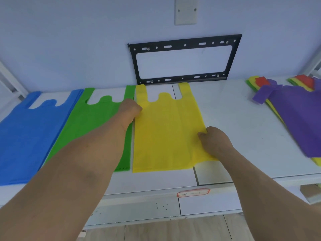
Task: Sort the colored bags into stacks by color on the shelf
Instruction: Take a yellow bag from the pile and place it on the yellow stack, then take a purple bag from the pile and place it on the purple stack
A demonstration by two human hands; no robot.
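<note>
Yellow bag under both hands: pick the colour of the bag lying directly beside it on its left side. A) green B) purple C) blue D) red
A: the green bag lies flat right next to the yellow bag, with the blue bag farther left.

Open shelf between the yellow bag and the mixed pile

Bare white shelf lies between the yellow bag and the purple-topped pile; 2 flat stacks, green and blue, cover the left.

white shelf | blue bags, green bags, yellow bag flat | mixed pile right
</note>
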